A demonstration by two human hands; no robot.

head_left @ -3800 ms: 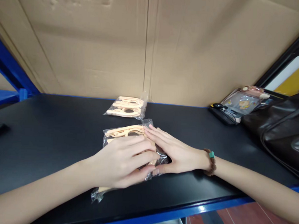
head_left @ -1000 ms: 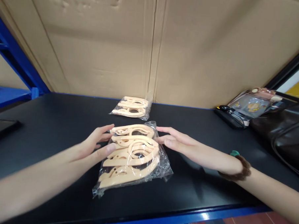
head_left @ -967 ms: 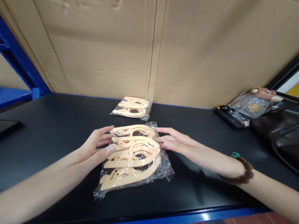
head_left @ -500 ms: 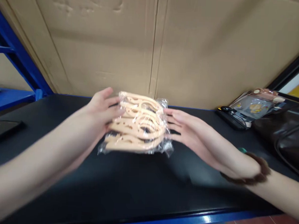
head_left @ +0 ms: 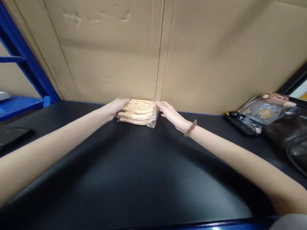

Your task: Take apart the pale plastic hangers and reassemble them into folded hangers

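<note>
A clear plastic packet (head_left: 139, 111) of light wood-coloured curved pieces is at the back of the black table (head_left: 140, 175), close to the cardboard. My left hand (head_left: 115, 107) grips its left edge. On the packet's right edge are the fingers of my right hand (head_left: 170, 114), thumb side up, with the lower fingers somewhat apart. A brown band circles my right wrist.
Brown cardboard (head_left: 107, 58) stands behind the table. At the left are a blue frame (head_left: 35, 69) and a dark flat device (head_left: 7, 139). To the right lie a black mouse (head_left: 234, 114), a clear pouch (head_left: 264, 111) and a dark leather bag (head_left: 295, 138).
Both hands have moved the packet away from me, toward the cardboard at the back of the table. The arms are stretched farther forward.
</note>
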